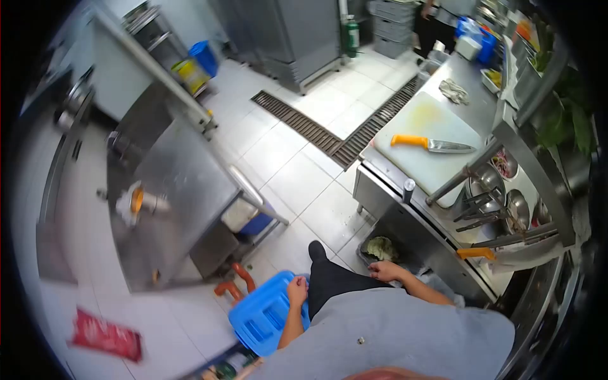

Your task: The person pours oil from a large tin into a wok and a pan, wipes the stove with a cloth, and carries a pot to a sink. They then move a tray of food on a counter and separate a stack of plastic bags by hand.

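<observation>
Blue plastic container (267,310) sits low beside the person's left leg (332,282), overlapped by the left hand (297,291). That hand's fingers curl loosely; whether they touch or grip anything cannot be told. Fingers of the right hand (386,272) also curl, near a dark bin (365,256) of leafy greens (381,247); its hold is unclear. The container looks light, stiff, smooth and sturdy, best held by its rim. Farther out, an orange-handled knife (434,144) lies on a white cutting board (437,177).
</observation>
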Available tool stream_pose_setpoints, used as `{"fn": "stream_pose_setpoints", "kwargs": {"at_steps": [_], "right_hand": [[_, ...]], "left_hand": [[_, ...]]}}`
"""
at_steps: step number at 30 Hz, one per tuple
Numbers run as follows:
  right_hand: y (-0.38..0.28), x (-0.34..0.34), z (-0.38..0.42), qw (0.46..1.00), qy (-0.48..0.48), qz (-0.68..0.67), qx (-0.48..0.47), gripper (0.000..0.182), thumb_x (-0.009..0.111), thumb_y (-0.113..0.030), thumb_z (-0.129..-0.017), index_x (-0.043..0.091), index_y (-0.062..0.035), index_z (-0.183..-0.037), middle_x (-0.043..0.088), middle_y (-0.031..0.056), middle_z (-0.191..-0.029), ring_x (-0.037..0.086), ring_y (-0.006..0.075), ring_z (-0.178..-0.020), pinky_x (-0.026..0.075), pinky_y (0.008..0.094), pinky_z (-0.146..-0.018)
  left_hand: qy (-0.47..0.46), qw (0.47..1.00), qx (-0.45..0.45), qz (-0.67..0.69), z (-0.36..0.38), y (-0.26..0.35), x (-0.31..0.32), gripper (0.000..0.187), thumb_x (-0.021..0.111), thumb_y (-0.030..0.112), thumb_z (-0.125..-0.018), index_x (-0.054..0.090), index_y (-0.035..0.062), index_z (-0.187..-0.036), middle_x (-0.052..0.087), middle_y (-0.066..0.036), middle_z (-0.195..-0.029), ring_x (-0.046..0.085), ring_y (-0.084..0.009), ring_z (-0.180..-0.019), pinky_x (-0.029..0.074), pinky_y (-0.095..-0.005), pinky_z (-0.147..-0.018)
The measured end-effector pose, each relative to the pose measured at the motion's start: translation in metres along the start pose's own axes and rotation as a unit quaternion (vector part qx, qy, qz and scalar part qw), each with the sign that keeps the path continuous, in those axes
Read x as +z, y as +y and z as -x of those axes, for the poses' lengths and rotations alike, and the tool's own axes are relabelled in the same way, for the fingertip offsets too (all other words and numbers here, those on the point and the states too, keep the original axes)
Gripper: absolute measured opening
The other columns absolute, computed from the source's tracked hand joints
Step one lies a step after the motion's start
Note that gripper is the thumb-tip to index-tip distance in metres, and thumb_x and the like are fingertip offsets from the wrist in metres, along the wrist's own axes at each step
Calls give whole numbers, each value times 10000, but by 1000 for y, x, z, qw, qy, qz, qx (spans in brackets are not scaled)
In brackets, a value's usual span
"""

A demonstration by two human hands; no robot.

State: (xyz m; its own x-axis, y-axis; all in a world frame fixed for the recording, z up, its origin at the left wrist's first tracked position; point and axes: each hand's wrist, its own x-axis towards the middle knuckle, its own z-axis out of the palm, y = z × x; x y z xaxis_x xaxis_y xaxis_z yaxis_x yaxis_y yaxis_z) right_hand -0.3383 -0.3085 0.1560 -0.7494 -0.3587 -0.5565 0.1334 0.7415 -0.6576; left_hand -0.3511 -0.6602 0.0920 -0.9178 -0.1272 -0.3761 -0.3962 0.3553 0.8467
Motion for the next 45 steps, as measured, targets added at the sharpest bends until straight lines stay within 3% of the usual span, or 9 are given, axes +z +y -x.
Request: {"fn": "stream_pose_setpoints", "kwargs": {"at_steps": [8, 13, 20, 22, 24, 27, 34, 39, 45], "right_hand": [[-144, -132, -117, 994, 76, -79, 14, 433, 525, -309, -839, 517, -47, -1184, 605, 213, -1034, 563, 365, -986, 442, 424, -850], [-173, -195, -146, 992, 110, -48, 36, 456, 521, -299, -848, 478, -49, -1227, 602, 210, -1042, 548, 380, -1010, 434, 428, -868], [-160, -292, -189, 971, 189, -143, 3, 411, 530, -276, -871, 495, -26, -1196, 616, 188, -998, 589, 337, -922, 452, 386, -808], [-155, -326, -203, 962, 215, -169, -5, 408, 531, -279, -872, 499, -25, -1190, 625, 175, -970, 598, 323, -893, 459, 375, -789], [-148, -362, -217, 951, 247, -185, 10, 393, 528, -276, -877, 510, -25, -1178, 642, 147, -907, 615, 293, -823, 473, 355, -741], [-134, -407, -231, 929, 281, -239, 0, 412, 531, -298, -864, 515, -21, -1168, 636, 176, -929, 601, 330, -858, 463, 387, -766], [-99, -474, -258, 894, 338, -256, 144, 406, 518, -298, -872, 518, -23, -1171, 632, 186, -941, 599, 338, -881, 458, 396, -783], [-83, -530, -295, 876, 347, -250, 223, 422, 503, -294, -880, 500, -11, -1194, 617, 193, -1012, 582, 336, -937, 446, 389, -820], [-76, -619, -357, 868, 360, -206, 271, 428, 497, -295, -881, 501, -2, -1192, 595, 216, -1060, 550, 364, -1010, 426, 416, -861]], "left_hand": [[-161, 986, -6, 32, -205, 141, -86, 184, 545, 171, -886, 586, 2, -947, 559, -42, -692, 540, -106, -590, 495, -242, -557], [-224, 974, 27, 13, -318, 246, -43, 215, 547, 204, -892, 576, -5, -931, 562, -49, -687, 544, -113, -589, 493, -248, -569], [-318, 941, 73, -88, -455, 304, 71, 234, 566, 201, -860, 594, -20, -932, 586, -85, -656, 575, -150, -580, 472, -280, -534], [-320, 931, 104, -141, -493, 301, 73, 238, 574, 203, -848, 590, -18, -935, 584, -86, -632, 576, -156, -567, 466, -280, -527], [-304, 940, -14, -156, -524, 280, 59, 263, 565, 269, -847, 578, 13, -906, 588, -89, -650, 566, -162, -532, 431, -294, -458], [-307, 902, -120, -280, -558, 273, 25, 182, 581, 176, -815, 578, 10, -889, 559, -82, -589, 520, -168, -463, 397, -313, -400], [-354, 845, -64, -396, -658, 255, 35, 172, 572, 190, -823, 567, 30, -883, 559, -73, -603, 517, -168, -464, 399, -308, -401], [-403, 831, -19, -383, -754, 306, 112, 164, 566, 200, -829, 560, 44, -879, 559, -67, -613, 514, -167, -465, 400, -304, -402], [-349, 904, -136, -206, -864, 455, 219, 170, 561, 234, -849, 552, 68, -883, 564, -55, -637, 540, -155, -482, 397, -270, -397]]}}
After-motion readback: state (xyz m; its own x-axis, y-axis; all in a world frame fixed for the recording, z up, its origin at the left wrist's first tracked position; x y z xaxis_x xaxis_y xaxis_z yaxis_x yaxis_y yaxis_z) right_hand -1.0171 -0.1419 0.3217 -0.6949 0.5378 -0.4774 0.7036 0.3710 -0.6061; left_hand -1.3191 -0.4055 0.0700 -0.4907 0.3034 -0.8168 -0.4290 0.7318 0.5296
